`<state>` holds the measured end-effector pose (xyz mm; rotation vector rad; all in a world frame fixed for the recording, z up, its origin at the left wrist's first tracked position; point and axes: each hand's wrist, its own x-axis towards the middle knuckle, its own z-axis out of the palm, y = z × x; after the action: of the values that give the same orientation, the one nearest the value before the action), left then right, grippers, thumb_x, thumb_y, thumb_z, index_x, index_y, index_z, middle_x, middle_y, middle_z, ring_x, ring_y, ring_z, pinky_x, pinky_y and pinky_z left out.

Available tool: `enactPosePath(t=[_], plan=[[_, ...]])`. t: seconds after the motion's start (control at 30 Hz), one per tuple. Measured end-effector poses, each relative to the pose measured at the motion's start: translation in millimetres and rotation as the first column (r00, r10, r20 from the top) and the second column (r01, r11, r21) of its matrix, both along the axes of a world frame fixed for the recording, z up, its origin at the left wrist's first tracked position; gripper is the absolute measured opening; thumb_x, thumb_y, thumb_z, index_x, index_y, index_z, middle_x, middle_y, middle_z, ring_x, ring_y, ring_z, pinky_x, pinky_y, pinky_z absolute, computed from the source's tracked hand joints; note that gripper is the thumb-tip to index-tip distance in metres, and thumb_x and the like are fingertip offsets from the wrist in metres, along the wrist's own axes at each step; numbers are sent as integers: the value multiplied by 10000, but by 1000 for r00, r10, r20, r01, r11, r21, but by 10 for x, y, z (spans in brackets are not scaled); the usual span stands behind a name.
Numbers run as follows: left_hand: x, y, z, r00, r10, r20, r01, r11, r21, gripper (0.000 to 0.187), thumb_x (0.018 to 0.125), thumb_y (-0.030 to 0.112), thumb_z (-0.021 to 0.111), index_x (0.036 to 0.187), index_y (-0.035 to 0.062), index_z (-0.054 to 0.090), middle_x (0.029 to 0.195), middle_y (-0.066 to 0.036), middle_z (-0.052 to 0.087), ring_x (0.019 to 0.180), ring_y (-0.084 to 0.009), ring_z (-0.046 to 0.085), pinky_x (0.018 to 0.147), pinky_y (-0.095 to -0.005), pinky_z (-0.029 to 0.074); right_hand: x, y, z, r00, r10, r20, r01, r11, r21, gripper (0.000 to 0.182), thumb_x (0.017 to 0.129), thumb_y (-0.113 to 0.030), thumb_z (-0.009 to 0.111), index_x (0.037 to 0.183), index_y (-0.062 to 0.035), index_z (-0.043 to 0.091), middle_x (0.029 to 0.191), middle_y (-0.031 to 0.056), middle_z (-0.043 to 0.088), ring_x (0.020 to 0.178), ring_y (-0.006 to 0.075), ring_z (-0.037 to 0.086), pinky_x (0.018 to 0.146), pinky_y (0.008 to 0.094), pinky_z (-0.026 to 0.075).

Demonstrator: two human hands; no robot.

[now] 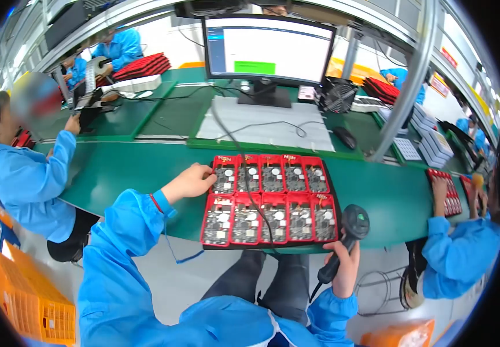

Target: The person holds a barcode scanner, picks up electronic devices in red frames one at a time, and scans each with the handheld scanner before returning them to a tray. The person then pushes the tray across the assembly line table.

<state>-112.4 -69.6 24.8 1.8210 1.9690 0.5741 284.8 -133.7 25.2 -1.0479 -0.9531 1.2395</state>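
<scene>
Two rows of red cases with dark circuit boards (273,178) in them lie on a black tray (332,194) at the table's front edge. My left hand (189,181) is at the left side of the upper-left red case (225,158), its fingers curled together against the case's edge. Wrapped in my right hand (345,267) is a black barcode scanner (355,224), held upright just off the tray's lower right corner. Its cable (243,151) appears to be the black one crossing over the boards.
Behind the tray stand a monitor (270,52), a mouse (344,137) and a small fan (338,95). A metal post (406,87) rises at the right. Co-workers in blue sit on the left (33,173) and right (464,254). Orange crates (30,306) stand on the floor.
</scene>
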Motion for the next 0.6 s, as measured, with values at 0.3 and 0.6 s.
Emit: enactPosePath(t=[0.3,0.6], plan=[[362,233,-179,991,-132,-12,132,972,195,410,887,146,530,1264,-14,506,1159,-227,527,1068,-329,521,905,-374,448,535,-453,-149,860,327,-393,-240,937,254,534,837,-70,538,1321,63,359,1102,297,518,519,230,545,397,252,408],[575,363,19,976,-155,-153,172,980,103,766,739,401,709,1329,-2,431,1240,-235,454,1164,-403,429,1011,-417,373,510,185,-387,976,-172,132,161,983,88,318,918,-90,546,1203,10,445,725,131,596,523,162,561,432,243,416]])
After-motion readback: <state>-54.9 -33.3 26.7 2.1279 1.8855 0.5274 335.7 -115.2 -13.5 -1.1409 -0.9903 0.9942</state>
